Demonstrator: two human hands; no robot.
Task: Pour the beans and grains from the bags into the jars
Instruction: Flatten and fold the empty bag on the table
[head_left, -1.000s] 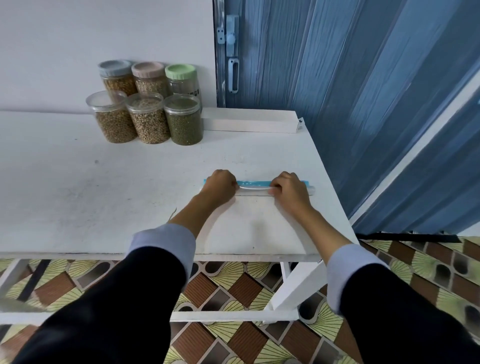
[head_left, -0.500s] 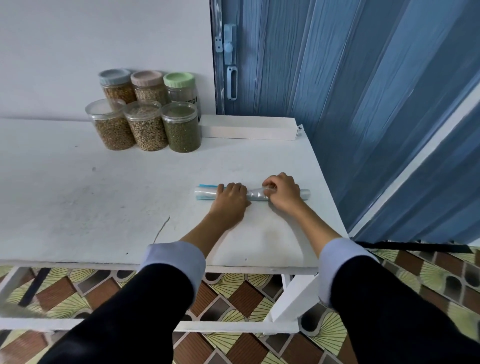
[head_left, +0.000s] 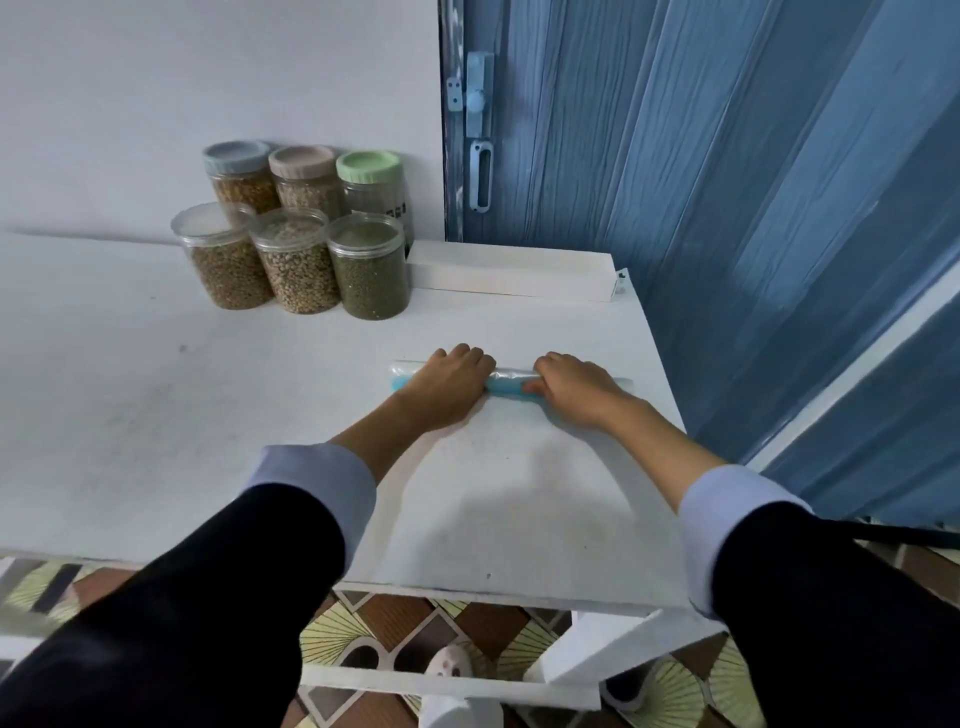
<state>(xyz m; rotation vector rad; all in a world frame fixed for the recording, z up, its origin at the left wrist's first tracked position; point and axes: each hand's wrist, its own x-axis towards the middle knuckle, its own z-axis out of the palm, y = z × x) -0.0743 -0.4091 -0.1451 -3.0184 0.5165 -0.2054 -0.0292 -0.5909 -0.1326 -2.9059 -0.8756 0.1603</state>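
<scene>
A home pantry corner, plainly furnished.

Six jars (head_left: 291, 228) of beans and grains stand stacked in two rows on a white painted table (head_left: 130, 405) against a bare white wall (head_left: 208, 78). A blue folding door (head_left: 701, 182) with a latch (head_left: 478, 93) closes off the right side, and patterned brown and green tiles (head_left: 395, 629) cover the floor beneath, as in a household storage spot.

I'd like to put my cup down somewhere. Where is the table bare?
Bare: the table left of the hands, in front of the jars. Also the near edge between the sleeves. Crowded: the far corner with jars and white box, and around the rolled bag.
</scene>
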